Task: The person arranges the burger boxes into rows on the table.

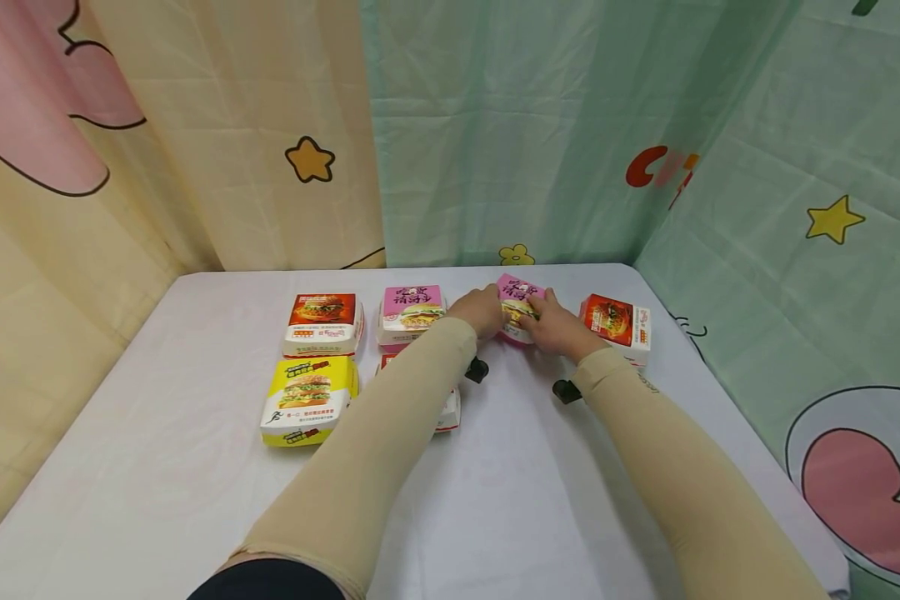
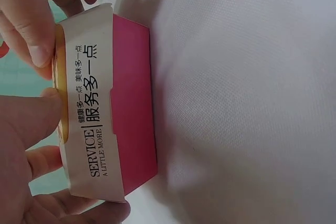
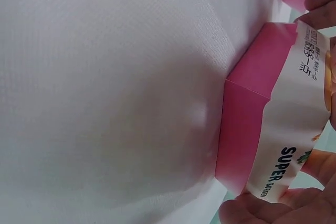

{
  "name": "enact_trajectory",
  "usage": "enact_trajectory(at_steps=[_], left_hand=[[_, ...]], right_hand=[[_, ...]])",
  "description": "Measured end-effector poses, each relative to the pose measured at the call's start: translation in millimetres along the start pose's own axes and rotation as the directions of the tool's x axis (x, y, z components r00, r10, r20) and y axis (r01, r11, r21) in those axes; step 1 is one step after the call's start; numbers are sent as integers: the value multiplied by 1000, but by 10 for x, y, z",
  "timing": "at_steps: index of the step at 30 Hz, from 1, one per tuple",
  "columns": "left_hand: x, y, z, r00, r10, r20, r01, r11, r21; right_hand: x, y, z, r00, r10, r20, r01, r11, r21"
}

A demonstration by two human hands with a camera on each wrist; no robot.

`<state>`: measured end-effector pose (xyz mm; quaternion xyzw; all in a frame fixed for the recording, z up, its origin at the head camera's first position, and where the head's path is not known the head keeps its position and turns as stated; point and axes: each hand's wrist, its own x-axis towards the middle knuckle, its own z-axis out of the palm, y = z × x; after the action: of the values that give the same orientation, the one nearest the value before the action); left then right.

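Observation:
Near the back of the white table, both hands hold a pink-and-white burger box [image 1: 520, 304] with a burger picture on its lid. My left hand [image 1: 478, 310] grips its left side, thumb on the lid and fingers along the side in the left wrist view. My right hand [image 1: 562, 327] grips the right side, thumb on top and fingertips low at the corner in the right wrist view. The box is closed, turned at a slight angle, its pink base [image 2: 134, 103] close over the cloth. A second pink burger box [image 1: 411, 300] sits just left of my left hand.
On the left stand a red-and-white burger box [image 1: 320, 321] and, before it, a yellow one [image 1: 311, 400]. Another box [image 1: 450, 412] is mostly hidden under my left forearm. A red-topped box [image 1: 617, 325] lies right of my right hand. Curtains [image 1: 495, 125] hang behind the table [image 1: 510, 500].

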<state>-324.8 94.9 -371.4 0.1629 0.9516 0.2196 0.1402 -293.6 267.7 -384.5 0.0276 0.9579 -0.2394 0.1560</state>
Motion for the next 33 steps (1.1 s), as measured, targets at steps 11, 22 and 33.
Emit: enact_trajectory(at_steps=[11, 22, 33], left_hand=[[-151, 26, -65, 998, -63, -6, 64, 998, 25], [-225, 10, -55, 996, -92, -16, 91, 994, -68], [-165, -17, -18, 994, -112, -15, 111, 993, -35]], right_hand=[[-20, -90, -18, 999, -11, 33, 11, 1000, -11], [-5, -107, -6, 999, -43, 28, 43, 999, 11], [-4, -103, -6, 998, -64, -6, 64, 997, 31]])
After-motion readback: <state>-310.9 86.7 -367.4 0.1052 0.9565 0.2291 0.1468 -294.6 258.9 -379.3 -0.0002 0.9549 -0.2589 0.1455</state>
